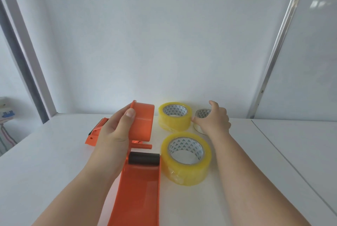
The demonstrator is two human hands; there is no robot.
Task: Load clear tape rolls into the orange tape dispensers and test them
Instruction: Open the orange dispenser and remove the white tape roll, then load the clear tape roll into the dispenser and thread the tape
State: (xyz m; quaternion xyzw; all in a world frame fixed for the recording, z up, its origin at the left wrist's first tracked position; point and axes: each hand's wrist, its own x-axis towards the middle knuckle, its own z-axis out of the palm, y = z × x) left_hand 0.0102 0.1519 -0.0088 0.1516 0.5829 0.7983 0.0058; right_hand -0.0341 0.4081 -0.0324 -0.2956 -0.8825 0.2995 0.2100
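Note:
My left hand (116,127) grips the rounded orange body of one tape dispenser (144,121), which is tilted above the white table. A second orange dispenser (140,189) with a black roller (144,158) lies flat in front of it and runs towards me. Two yellowish clear tape rolls lie flat to the right, one far (174,122) and one near (186,169). My right hand (213,119) sits over a small clear roll (201,113) behind them. Its fingers curl along that roll's near side, the thumb is raised, and a fingertip touches the far yellow roll.
The white table (54,161) ends at a plain white wall just behind the rolls. A seam (291,163) crosses the table on the right. A metal strip (273,52) runs up the wall at the right, and some wiring (5,116) shows at the far left.

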